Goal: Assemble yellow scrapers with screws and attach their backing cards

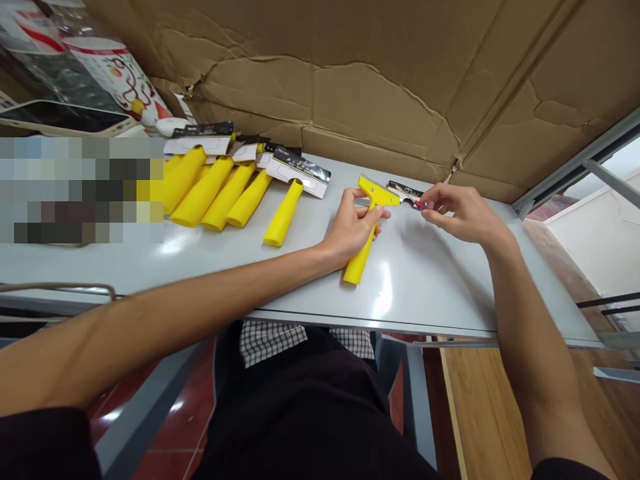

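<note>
Bright yellow scrapers (227, 193) with black-and-white card sleeves (299, 173) lie on a pale grey table (425, 280) before brown cardboard (380, 73), above a black-and-white checked cloth (270, 340) and glossy red floor tiles (175, 433).

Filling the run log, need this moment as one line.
left hand: grips yellow plastic scraper | right hand: pinches small dark item by scraper head | surface: grey table | beside: packaged yellow scrapers

Open tabletop right and front; left blocked.
Bare table (450, 293) is left free right of the held scraper (367, 230); leftward passage is barred by packaged yellow scrapers (225, 193), rearward by cardboard wall (375, 87).
</note>
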### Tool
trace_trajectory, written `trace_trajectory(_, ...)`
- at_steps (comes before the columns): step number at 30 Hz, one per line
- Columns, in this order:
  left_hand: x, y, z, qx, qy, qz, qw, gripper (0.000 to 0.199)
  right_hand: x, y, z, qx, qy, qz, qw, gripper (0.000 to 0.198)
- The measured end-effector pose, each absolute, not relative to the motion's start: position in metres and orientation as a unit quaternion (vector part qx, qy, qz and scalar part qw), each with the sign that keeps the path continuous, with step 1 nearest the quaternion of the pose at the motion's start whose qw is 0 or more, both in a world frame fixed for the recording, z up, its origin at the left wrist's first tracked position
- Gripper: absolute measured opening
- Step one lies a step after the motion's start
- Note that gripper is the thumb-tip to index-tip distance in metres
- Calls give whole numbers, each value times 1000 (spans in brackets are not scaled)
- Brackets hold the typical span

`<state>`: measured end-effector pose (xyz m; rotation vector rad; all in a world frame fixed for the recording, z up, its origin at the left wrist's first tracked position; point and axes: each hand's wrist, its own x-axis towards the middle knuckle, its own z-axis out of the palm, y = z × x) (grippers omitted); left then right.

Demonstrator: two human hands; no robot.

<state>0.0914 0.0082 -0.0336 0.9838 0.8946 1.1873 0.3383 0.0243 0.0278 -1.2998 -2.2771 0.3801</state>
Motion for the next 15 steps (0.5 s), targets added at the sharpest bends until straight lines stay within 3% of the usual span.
trace_trajectory(8, 92, 8, -34, 443, 387, 514, 625, 28, 317, 22, 17, -437, -851, 33, 290, 12)
trace_trajectory(15, 91, 7, -34, 449, 379, 513, 626, 26, 312, 23, 11, -423, -856, 30, 295, 13)
